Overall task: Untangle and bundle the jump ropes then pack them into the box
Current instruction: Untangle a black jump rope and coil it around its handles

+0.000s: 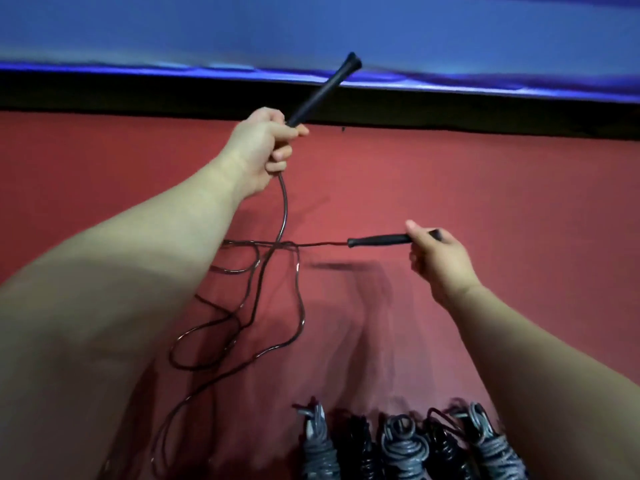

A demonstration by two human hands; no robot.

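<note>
Holding one jump rope by both of its ends, we keep our left hand (266, 140) over the far part of the red cloth-covered worktop (519, 202). Its grip is closed in a fist round the lower end of a long black tapered plastic handle (325, 90). That handle sticks out above the fist and slants toward the far right, with its flared tip in front of the black band (485, 109) along the far edge of the worktop.

Our right hand (440, 261) is nearer and to the right. Its grip is closed on a second black plastic handle (381, 240), thumb on top and fingers curled beneath. This handle lies about level and its narrow end points left.

From the bottom of the left fist, the thin dark glossy rope cord (284, 209) drops in a curve. A straight stretch of the same cord runs left from the second handle and crosses the hanging part between our two arms. Below that crossing the cord falls in several loose loops that overlap one another on the left half of the worktop, and one long strand trails toward the near left corner.

At the near edge, right of centre, a row of wound rope bundles (401, 441) lies side by side, grey ones alternating with black ones; our right forearm covers part of the rightmost. Beyond the black band we see a blue surface (311, 29).
</note>
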